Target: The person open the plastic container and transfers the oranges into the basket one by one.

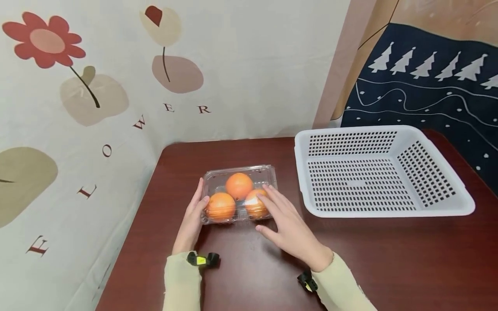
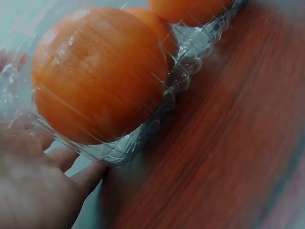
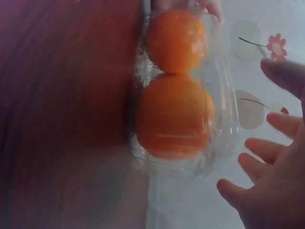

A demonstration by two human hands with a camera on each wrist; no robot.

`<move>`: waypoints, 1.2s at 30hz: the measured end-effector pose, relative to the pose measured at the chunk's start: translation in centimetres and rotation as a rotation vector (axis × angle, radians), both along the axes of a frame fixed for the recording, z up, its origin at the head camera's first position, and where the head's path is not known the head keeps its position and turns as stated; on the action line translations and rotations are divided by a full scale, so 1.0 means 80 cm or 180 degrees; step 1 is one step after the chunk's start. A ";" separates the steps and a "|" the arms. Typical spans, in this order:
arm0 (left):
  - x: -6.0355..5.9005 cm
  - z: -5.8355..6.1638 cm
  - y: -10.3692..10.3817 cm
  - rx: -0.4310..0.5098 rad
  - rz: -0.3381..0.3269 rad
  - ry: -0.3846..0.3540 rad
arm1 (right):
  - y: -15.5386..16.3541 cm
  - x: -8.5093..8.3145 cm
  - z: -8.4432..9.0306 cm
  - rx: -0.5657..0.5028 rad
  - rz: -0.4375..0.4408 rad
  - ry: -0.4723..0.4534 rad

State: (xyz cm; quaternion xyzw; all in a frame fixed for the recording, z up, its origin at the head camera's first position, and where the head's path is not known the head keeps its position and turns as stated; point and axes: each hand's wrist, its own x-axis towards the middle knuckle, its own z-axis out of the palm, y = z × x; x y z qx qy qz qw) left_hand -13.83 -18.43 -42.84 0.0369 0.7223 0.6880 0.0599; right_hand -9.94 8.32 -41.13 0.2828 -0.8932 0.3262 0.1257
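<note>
**Operator:** From my seat, starting at the left: the left hand point(image 1: 191, 222) lay flat against the left wall of the clear clamshell box point(image 1: 239, 193), fingers straight, thumb on its front corner. The box sat on the dark wooden bench point(image 1: 155, 242), near its back left, with three oranges point(image 1: 238, 185) inside.

**Partner:** And the right hand point(image 1: 289, 229)?

**Operator:** Spread, fingers relaxed, fingertips over the box's right front corner; I couldn't tell whether they touched the lid. Nothing was pinched.

**Partner:** What worried you?

**Operator:** The plastic looked thin, glossy and ribbed, so I judged a squeeze could buckle it or pop the lid. The oranges were round and smooth; a tilt might roll them and shift the weight. The polished bench could let the box slide. Further right stood the white perforated basket point(image 1: 447, 207), rigid-looking, empty.
</note>
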 end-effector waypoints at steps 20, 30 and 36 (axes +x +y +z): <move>-0.001 -0.013 -0.005 0.0306 -0.0172 0.0356 | -0.005 -0.024 -0.030 -0.0155 -0.0158 -0.0638; 0.002 -0.019 0.000 0.0168 -0.0105 0.0598 | 0.001 -0.028 -0.033 -0.0280 -0.0270 -0.0816; 0.006 -0.013 0.000 -0.0047 0.0121 0.0593 | 0.000 -0.029 -0.031 -0.0403 -0.0401 -0.0992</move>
